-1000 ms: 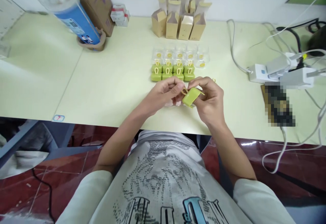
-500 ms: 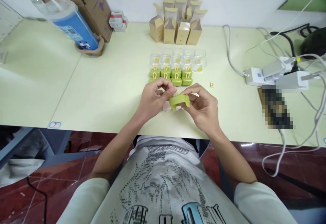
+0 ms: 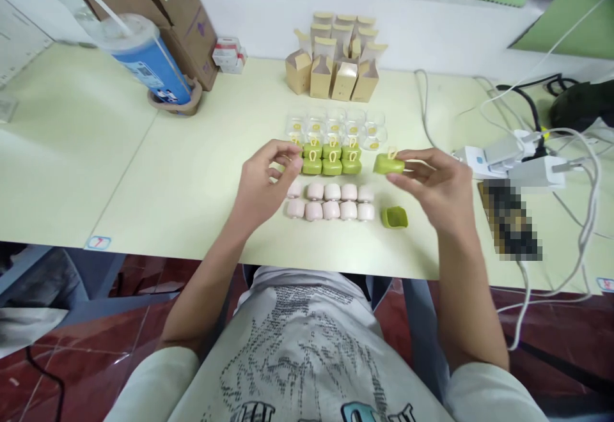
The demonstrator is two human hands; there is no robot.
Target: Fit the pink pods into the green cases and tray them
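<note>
Back from the front edge of the bench [image 3: 192,172], a green cap [image 3: 387,165], probably light and stiff, is sensibly pinched near one end by the right hand [image 3: 436,182]; the left hand [image 3: 266,182]'s hold cannot be told.

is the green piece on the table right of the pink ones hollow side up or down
Hollow side up: the green piece shows its rim and darker inside.

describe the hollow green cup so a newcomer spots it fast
On the pale table, find two rows of pink pieces. Just right of them sits the green cup: hollow inside showing, no visible loop, unlike the looped green caps.
</note>
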